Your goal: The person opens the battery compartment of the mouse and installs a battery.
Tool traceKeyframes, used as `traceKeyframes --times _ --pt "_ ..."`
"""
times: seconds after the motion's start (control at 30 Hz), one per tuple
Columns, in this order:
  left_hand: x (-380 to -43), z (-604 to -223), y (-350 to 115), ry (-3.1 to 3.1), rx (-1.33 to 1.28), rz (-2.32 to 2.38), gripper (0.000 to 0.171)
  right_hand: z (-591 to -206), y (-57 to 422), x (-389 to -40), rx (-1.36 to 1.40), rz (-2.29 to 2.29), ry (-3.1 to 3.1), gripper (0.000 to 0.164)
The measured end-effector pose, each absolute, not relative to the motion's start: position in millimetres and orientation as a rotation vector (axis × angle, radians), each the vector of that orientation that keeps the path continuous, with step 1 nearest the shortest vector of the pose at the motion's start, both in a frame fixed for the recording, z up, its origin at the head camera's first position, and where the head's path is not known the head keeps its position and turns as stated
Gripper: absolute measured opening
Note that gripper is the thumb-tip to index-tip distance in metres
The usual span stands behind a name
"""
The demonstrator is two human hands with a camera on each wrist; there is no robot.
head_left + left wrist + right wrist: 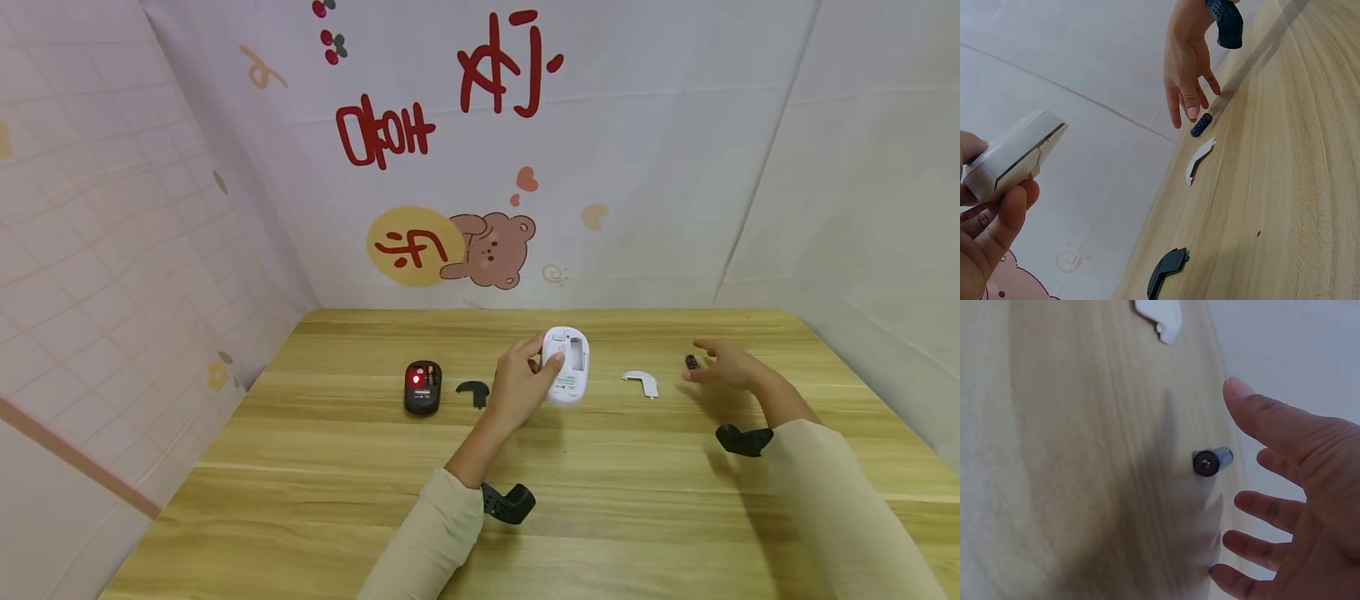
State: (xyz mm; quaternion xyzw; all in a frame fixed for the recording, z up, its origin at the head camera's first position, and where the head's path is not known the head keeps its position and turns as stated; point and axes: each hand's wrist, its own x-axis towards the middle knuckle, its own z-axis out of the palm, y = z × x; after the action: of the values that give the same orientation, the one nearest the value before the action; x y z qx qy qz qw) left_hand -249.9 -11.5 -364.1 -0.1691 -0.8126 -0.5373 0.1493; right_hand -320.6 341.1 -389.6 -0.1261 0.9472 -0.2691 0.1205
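Note:
My left hand [519,379] grips a white computer mouse [567,382] above the table, its underside facing me and its battery bay uncovered. In the left wrist view the same mouse [1017,153] shows edge-on between thumb and fingers. At the right, my right hand [731,367] spreads its fingers around a dark battery [691,362] lying on the table. The right wrist view shows that battery [1211,462] end-on, apart from the thumb and fingers of the hand [1300,506]. A white battery cover [642,383] lies between the two hands.
A black mouse [422,387] lies underside up at the left, a red light glowing and its battery bay uncovered. Beside it is a black battery cover [474,392]. Behind the wooden table [600,500] hangs a printed white cloth [645,167].

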Motion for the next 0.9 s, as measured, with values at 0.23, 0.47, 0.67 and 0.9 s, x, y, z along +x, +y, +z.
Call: traceKeyframes --times 0.23,0.47,0.67,0.9 --pt "-248.9 -363.2 -11.6 -2.346 -0.488 -1.539 0.039 -399.1 343.3 -320.5 -0.330 -0.735 2.756 0.083" --pt "-249.4 -363.9 -11.5 -2.352 -0.481 -1.540 0.040 -407.7 344.8 -325.2 -0.318 -0.530 2.858 0.074" --pt "-250.4 -364.7 -11.3 -2.355 -0.480 -1.529 0.040 -409.5 345.7 -328.0 -0.342 -0.502 2.881 0.073" --pt "-249.7 -365.8 -10.9 -2.348 -0.490 -1.528 0.039 -410.0 345.4 -329.0 -0.366 -0.463 2.912 0.069"
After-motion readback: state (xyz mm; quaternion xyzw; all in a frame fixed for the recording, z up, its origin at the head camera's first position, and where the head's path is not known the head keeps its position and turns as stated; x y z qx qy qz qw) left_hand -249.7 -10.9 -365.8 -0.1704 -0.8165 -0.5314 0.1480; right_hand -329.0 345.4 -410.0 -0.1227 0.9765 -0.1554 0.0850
